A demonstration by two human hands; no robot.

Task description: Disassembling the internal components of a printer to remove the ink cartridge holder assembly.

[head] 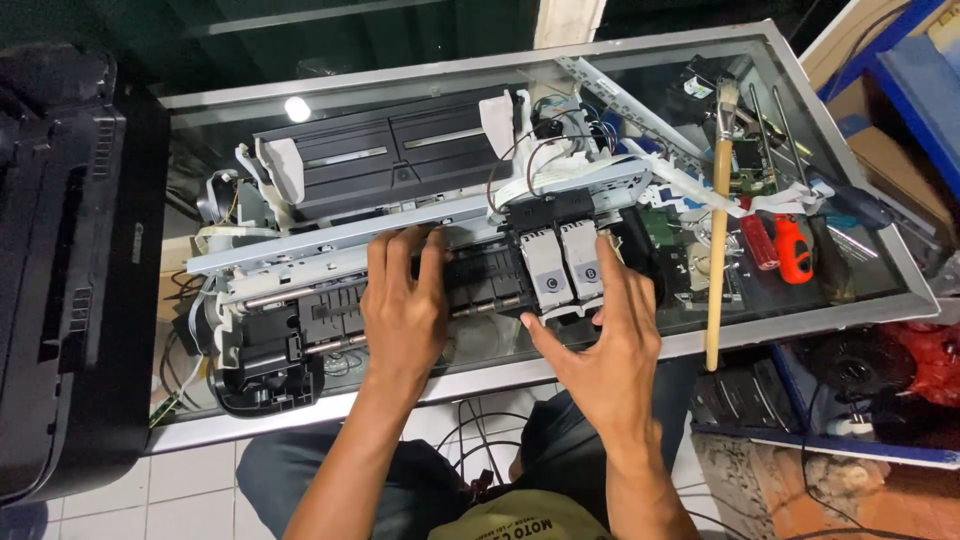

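A stripped black-and-grey printer mechanism [400, 250] lies on the glass-topped table [860, 305]. The left hand [403, 305] rests flat on its black roller section, grip spread, clasping nothing. The right hand [605, 345] has its grip wide, fingertips touching the two grey ink cartridges [560, 265]. A wooden-handled brush [718, 220] and an orange-handled screwdriver [795, 250] lie to the right.

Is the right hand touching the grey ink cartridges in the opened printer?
Touching. In the head view, the right hand has its thumb against the lower edge of the ink cartridges and its index finger lies along their right side, with no gap visible.
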